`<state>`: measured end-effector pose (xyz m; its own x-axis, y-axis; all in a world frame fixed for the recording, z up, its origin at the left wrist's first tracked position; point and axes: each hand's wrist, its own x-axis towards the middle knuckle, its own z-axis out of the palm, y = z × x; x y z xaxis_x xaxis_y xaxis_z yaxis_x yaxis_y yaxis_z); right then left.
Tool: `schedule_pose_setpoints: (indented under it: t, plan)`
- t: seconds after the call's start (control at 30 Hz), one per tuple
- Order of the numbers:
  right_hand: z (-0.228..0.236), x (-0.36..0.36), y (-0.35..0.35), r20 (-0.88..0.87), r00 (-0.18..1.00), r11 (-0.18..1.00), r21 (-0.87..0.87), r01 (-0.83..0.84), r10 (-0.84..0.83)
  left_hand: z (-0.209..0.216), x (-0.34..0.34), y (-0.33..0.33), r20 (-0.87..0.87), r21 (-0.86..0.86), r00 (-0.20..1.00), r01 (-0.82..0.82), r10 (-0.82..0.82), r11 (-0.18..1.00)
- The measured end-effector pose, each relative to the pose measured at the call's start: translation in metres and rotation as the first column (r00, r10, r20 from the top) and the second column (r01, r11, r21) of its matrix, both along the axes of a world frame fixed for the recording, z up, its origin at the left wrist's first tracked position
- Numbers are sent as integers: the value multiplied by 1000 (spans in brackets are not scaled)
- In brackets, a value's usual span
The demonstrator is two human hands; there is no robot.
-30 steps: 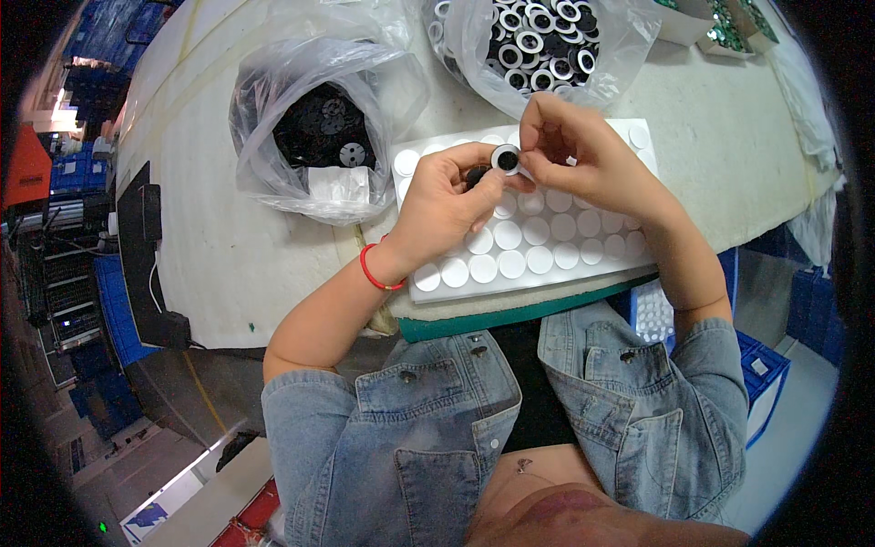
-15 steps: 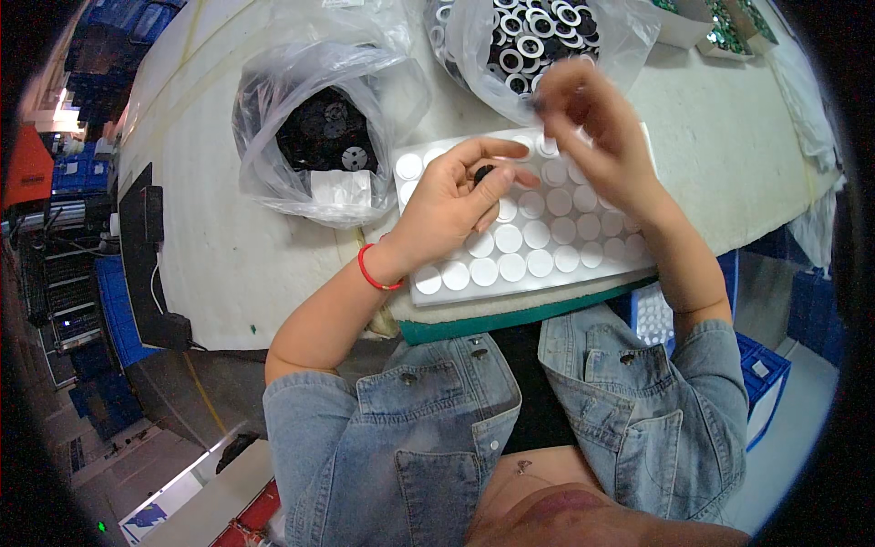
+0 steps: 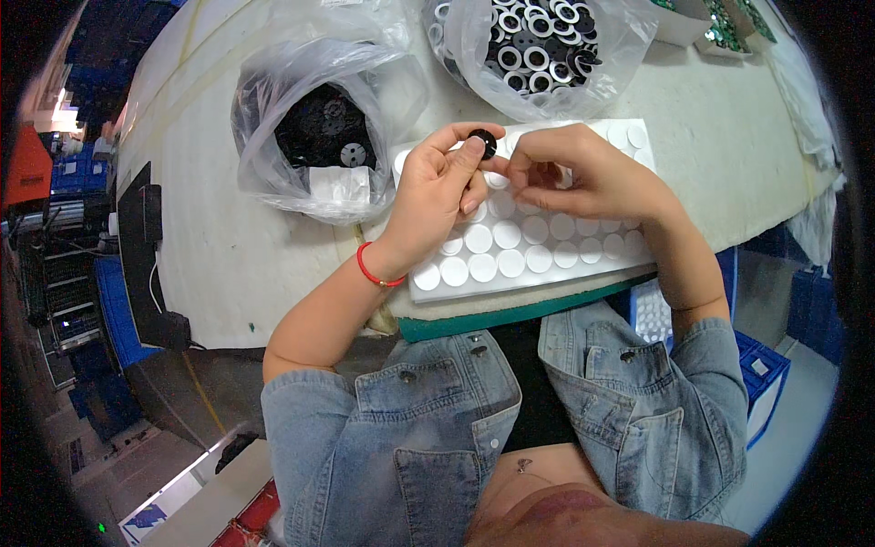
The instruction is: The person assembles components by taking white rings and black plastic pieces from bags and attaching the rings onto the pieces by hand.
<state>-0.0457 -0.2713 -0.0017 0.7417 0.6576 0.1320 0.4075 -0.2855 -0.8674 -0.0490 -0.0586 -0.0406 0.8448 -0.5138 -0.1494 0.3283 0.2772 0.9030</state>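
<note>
Up above the white sheet of round white adhesive pads [image 3: 524,246], the left hand [image 3: 437,196] pinches a small black round disc [image 3: 482,142] at its fingertips. Just to its right, the right hand [image 3: 583,178] curls, fingers pressed narrowly together, nearly touching it.

A pale worktable [image 3: 228,264] stands over a grey floor [image 3: 173,401], with blue crates [image 3: 761,374], maybe shelving, around
</note>
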Motion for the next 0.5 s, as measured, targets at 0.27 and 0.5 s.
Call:
schedule_pose_setpoints:
  t: [0.27,0.5]
  plan:
    - [0,-3,0,-26,968,942,-222,-251,251,3,1,2,-42,-123,997,-63,58,990]
    - [-11,-5,1,129,955,912,-355,-206,266,4,1,-2,4,-59,1000,-31,31,998]
